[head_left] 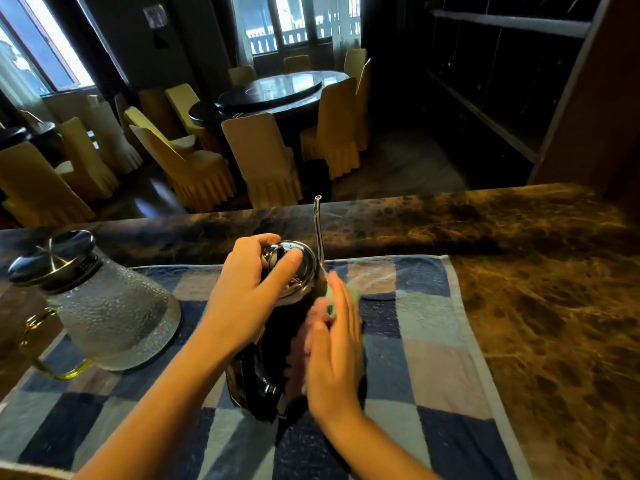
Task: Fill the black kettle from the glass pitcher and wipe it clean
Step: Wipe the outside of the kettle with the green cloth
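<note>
The black kettle stands on a blue checked towel on the counter, its thin steel spout rising behind. My left hand grips the kettle's shiny steel lid from above, thumb and fingers curled round it. My right hand presses a pink and green cloth flat against the kettle's right side, fingers straight and blurred by motion. The textured glass pitcher with a steel lid and yellow handle stands to the left, on the towel's edge.
The brown marble counter stretches to the right and behind the towel. Beyond its far edge lies a dim dining room with a round dark table and several cloth-covered chairs. Dark shelving runs along the right wall.
</note>
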{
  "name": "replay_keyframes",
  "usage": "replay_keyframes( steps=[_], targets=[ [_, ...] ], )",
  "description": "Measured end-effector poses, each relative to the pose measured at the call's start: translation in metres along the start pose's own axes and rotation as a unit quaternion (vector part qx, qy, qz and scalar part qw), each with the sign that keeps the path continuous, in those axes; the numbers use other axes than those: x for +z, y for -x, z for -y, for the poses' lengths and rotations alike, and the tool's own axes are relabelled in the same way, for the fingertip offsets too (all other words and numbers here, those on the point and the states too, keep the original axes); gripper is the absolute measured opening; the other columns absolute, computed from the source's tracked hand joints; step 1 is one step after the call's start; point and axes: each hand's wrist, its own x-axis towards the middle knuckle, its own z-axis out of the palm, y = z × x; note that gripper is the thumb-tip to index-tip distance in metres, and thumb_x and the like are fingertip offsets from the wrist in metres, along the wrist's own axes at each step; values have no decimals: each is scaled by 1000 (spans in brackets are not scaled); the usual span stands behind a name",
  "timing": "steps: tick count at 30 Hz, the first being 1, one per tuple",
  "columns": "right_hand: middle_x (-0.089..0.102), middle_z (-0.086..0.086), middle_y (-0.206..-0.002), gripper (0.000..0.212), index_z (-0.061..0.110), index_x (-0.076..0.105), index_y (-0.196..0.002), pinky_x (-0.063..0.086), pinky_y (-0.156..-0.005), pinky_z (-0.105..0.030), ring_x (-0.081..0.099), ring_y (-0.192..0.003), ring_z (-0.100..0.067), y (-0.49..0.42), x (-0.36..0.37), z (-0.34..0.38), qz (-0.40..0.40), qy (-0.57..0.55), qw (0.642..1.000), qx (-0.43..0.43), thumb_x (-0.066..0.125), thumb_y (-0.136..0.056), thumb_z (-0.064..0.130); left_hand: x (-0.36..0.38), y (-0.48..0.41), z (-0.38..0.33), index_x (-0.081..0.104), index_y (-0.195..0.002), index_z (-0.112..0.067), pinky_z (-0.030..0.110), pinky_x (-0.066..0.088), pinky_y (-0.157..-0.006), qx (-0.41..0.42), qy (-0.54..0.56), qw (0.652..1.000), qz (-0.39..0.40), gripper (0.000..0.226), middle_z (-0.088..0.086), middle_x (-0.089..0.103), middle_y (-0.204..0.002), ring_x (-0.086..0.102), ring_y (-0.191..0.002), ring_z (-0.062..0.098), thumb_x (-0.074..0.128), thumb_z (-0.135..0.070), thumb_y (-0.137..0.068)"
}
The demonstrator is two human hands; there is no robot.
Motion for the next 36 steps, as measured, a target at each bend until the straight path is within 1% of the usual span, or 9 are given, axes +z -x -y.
replay_keyframes(
  steps=[8, 12, 14, 17, 21, 26, 30, 33, 36],
  targets=[
    [58, -38, -99, 94, -15, 53, -96, 45, -87, -63, 55, -98, -52, -105, -11, -17, 163, -75, 975, 134, 34, -83, 77, -1, -1, -2, 44, -125, -28, 38, 43, -101, -12, 25, 1000, 3, 79, -3, 48, -129, 47, -119, 13, 32, -77, -65],
    [55, 1, -57, 57, 22, 61, -77, 43, -47, -34, 54, -50, -21, -48, -15, -34, -15, -89, 971, 221, 33, -84, 71, 0, -1, -1, 43, -127, -28, 41, 44, -100, -10, 10, 1000, 6, 82, -3, 47, -130, 47, -120, 14, 32, -78, -64],
    [65, 4, -98, 48, 56, 49, -118, 56, -73, -42, 65, -87, -22, -6, -7, -30, -65, -32, 986, 151, 18, -86, 75, 1, -2, -1, 43, -129, -25, 41, 43, -101, -15, 5, 1000, 0, 84, -2, 47, -131, 47, -121, 15, 31, -77, -64],
    [38, 14, -149, 53, 44, 23, -146, 35, -111, -41, 37, -138, -12, 3, 6, -3, -28, 51, 998, 6, 21, -94, 53, 0, -3, -3, 43, -133, -21, 42, 41, -103, -16, -4, 1000, -11, 81, -1, 47, -131, 46, -120, 15, 34, -72, -71],
    [69, 4, -100, 51, 24, 66, -100, 48, -86, -37, 62, -97, -10, -62, -1, 22, 47, -13, 998, 30, 25, -88, 53, 1, -1, -3, 43, -133, -18, 32, 40, -97, -10, 3, 1000, -16, 64, 1, 47, -132, 47, -117, 13, 44, -58, -83],
    [64, -27, -78, 60, 10, 66, -69, 47, -80, -64, 60, -72, -42, -78, -15, -7, 24, -104, 976, 188, 35, -94, 56, 1, -1, 0, 39, -136, -17, 32, 42, -99, 13, -43, 999, -6, 67, 1, 47, -132, 47, -122, 17, 67, -42, -81],
    [50, 5, -143, 43, 56, 42, -128, 38, -108, -42, 49, -127, -11, -3, -13, -31, -37, -31, 993, 112, 22, -90, 60, 0, 0, -1, 38, -137, -19, 30, 41, -100, 8, -35, 999, 1, 81, 0, 46, -134, 46, -124, 15, 58, -54, -67],
    [8, 26, -154, 53, 52, 7, -138, 11, -119, -30, 5, -144, 4, 18, -2, -6, -4, 63, 998, 28, 18, -87, 57, 0, 2, -1, 39, -137, -19, 33, 41, -102, 5, -21, 1000, 0, 81, 0, 46, -133, 46, -123, 16, 59, -53, -66],
    [24, 18, -155, 58, 40, 19, -148, 24, -116, -34, 21, -143, 0, -14, 0, 17, 32, 79, 995, -51, 18, -92, 55, -1, 2, -2, 38, -136, -20, 38, 42, -103, 5, -23, 1000, -3, 82, 0, 47, -132, 46, -123, 16, 59, -55, -64]
  ],
)
